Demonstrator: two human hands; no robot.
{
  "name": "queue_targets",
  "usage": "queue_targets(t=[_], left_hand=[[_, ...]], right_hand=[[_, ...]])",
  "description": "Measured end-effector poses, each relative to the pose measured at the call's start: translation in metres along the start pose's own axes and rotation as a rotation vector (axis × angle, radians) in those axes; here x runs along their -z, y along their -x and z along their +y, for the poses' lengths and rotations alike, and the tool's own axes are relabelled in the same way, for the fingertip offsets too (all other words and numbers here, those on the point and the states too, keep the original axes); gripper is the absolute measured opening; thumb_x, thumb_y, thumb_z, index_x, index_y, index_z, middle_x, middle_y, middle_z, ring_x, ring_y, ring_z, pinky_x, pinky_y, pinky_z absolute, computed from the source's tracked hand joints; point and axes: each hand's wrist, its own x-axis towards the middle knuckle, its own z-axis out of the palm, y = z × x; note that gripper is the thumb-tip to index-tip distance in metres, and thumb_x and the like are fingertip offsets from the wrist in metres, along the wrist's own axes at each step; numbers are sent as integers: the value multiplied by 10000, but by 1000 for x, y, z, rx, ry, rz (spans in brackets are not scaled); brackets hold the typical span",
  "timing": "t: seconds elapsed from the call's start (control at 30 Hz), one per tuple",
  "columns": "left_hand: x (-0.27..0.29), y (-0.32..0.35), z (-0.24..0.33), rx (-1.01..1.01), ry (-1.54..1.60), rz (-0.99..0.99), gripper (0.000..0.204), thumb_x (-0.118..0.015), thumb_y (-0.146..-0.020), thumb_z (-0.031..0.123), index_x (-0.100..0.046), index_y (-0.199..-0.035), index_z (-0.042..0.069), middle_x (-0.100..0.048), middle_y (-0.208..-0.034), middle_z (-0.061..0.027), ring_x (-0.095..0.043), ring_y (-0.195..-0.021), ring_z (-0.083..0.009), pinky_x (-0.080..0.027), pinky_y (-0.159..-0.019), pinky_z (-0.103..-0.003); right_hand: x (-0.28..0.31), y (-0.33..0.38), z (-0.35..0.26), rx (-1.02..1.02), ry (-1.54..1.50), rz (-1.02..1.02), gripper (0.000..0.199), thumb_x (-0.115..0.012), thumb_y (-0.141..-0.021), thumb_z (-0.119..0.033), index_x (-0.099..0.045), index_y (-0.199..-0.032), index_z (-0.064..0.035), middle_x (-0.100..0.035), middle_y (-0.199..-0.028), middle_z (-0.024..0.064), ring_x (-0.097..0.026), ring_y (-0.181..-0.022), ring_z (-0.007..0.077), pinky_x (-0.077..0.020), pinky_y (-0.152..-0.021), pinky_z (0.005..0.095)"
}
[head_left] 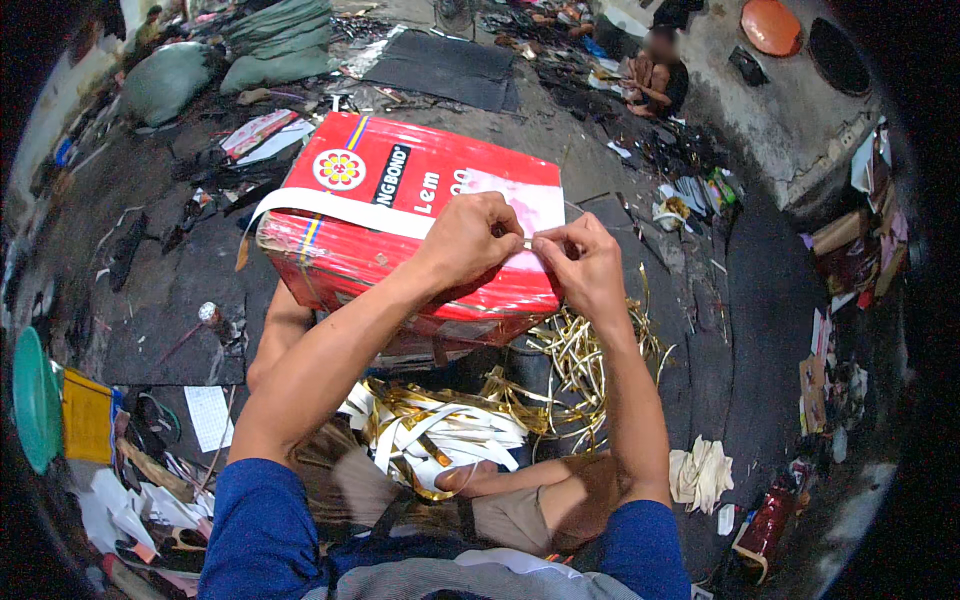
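Note:
Both of my hands work above a red cardboard box [345,245] wrapped in clear tape, which stands in front of me. My left hand [470,240] is closed in a pinch on a narrow pale strip [527,243]. From the other side my right hand [585,262] pinches the same strip, fingertips close to the left ones. A wide white strip [350,211] lies across the box top; its left end hangs over the edge and its right end passes behind my left hand. How the two strips connect is hidden by my fingers.
White and gold strips [440,430] lie heaped by my legs, and thin gold strips [585,365] are tangled right of the box. A crumpled cream cloth [702,474] is at right. Scraps litter the dark floor. Another person [655,78] sits far right; sacks [175,80] stand far left.

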Motion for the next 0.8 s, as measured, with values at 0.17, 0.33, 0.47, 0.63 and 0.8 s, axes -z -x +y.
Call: queue_targets(t=[0.17,0.33,0.47,0.63,0.8], left_hand=[[0,-7,8,-5,-127,-15,134,-738,-782,118,-756,-814,-10,-722,-800,-152,-720,-717,-256,-569,-683,-377],[1,-30,10,-6,-283,-197,166,-719,-765,155,-764,-789,-3,-732,-777,-189,-735,-710,-319,-583,-700,-404],[0,-40,2,-77,-168,-214,141,-744,-763,147,-770,-793,12,-738,-754,-165,-728,-682,-249,-574,-678,-369],[-18,-44,8,-116,50,-176,124,-757,-794,119,-761,-830,1,-736,-762,-132,-698,-686,-183,-555,-665,-339],[-16,-29,4,-78,97,-124,124,-744,-827,100,-723,-793,-17,-696,-750,-97,-659,-690,-148,-533,-641,-324]], right_hand=[[-13,-2,11,-341,-272,-14,196,-773,-806,-59,-578,-810,-44,-513,-688,-59,-449,-607,27,-347,-515,240],[-26,1,34,-397,-386,53,220,-736,-759,-56,-523,-809,-67,-489,-630,-51,-424,-555,34,-311,-467,256],[-20,9,17,-504,-530,157,256,-771,-879,-189,-549,-856,-63,-523,-675,-38,-438,-601,47,-352,-526,263],[-20,16,38,-431,-457,98,363,-637,-1022,-371,-573,-838,-65,-530,-699,-27,-449,-669,61,-383,-598,260],[-27,15,25,-658,-893,44,279,-624,-1019,-257,-534,-782,-140,-450,-595,-59,-349,-421,29,-255,-364,237]])
